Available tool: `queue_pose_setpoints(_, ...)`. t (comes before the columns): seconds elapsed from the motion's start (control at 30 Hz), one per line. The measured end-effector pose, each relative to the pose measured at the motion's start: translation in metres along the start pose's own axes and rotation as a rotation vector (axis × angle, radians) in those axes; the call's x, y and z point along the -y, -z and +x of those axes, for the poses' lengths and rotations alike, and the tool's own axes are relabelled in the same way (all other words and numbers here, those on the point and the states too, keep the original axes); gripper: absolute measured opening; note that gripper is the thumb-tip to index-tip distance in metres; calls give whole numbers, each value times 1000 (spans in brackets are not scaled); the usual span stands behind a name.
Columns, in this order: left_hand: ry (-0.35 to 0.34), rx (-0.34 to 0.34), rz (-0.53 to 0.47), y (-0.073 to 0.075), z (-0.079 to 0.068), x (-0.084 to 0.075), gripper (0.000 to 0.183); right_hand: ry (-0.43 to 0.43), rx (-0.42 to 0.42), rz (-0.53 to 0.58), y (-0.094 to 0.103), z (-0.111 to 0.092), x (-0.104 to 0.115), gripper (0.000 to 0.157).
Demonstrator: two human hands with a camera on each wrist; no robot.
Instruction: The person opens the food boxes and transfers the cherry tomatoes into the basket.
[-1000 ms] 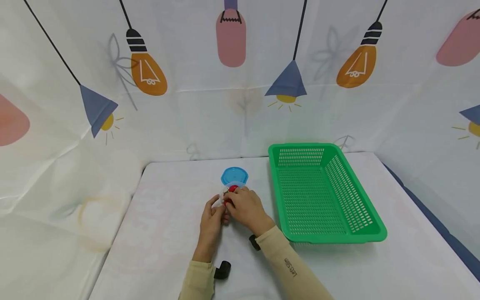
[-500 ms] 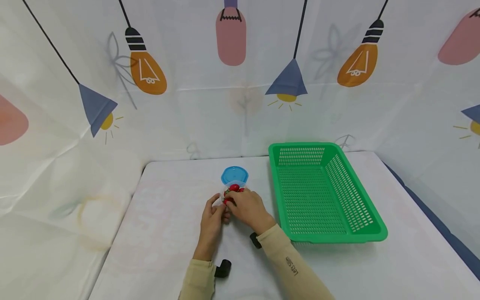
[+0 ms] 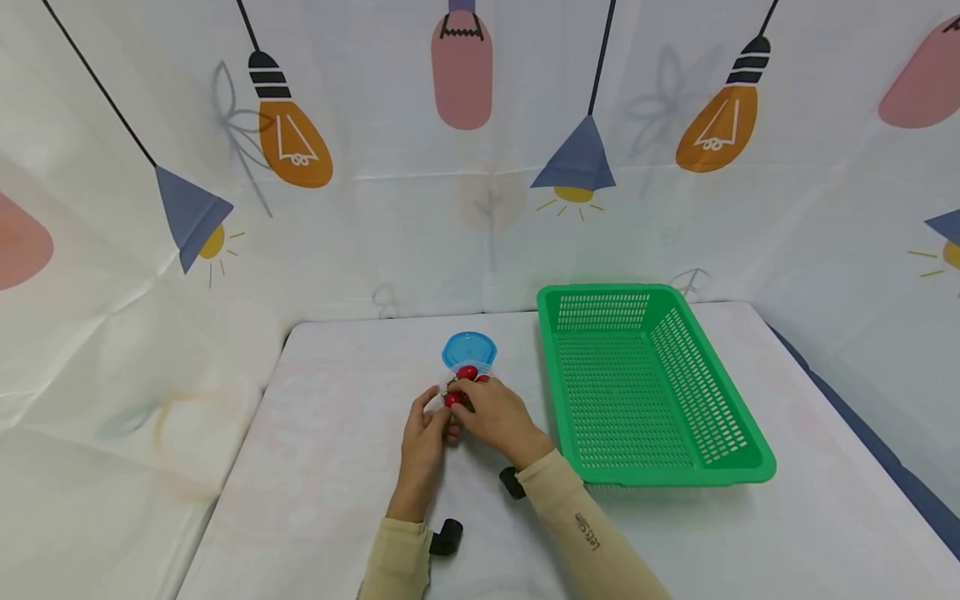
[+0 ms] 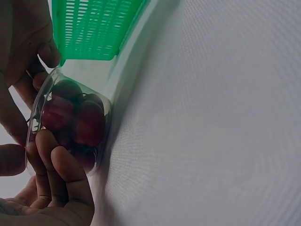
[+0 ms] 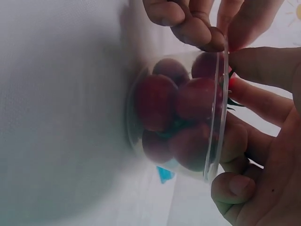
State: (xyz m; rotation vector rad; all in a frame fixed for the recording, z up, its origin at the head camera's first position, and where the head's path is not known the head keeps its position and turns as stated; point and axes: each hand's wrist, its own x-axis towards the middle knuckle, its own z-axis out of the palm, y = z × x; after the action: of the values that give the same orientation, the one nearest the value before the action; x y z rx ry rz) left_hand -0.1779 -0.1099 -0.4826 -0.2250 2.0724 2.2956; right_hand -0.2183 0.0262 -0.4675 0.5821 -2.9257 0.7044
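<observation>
A round clear plastic container [image 5: 220, 122] stands on the table, filled with several red cherry tomatoes [image 5: 155, 101], some with green stems. My left hand [image 3: 422, 454] holds its side, the fingers curled against the wall and rim. Over the mouth, my right hand [image 3: 501, 421] reaches in from the right. Its thumb and forefinger pinch a cherry tomato [image 3: 453, 399] at the rim, partly hidden by the fingers. Just behind the container lies a blue lid [image 3: 469, 348], flat on the table.
A large green plastic basket [image 3: 558, 392] with slotted walls and nothing in it stands to the right of the hands. Behind the white table [image 3: 330, 433] hangs a patterned curtain [image 3: 420, 233]. A black wrist camera [image 3: 447, 537] sits at the left sleeve.
The right hand's fingers have shifted slightly at the container's mouth, so more of the red tomatoes show. My left hand and the container stay in place.
</observation>
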Motion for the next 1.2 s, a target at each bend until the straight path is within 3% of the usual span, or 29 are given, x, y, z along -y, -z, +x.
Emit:
queue_pose_setpoints(0.47,1,-10,9,0,-1,-1,47,-29,7,89,0,-1,0,23)
queue_pose_setpoints(0.73,-9,-11,10,0,0,0,47,-47,28,53,3,1,2,35)
queue_pose_setpoints(0.97,-10,-19,1,4,20,30,48,-42,30,48,3,2,1,33)
queue_pose_setpoints(1.2,-40,-46,18,4,17,33,49,-24,4,69,0,1,1,31)
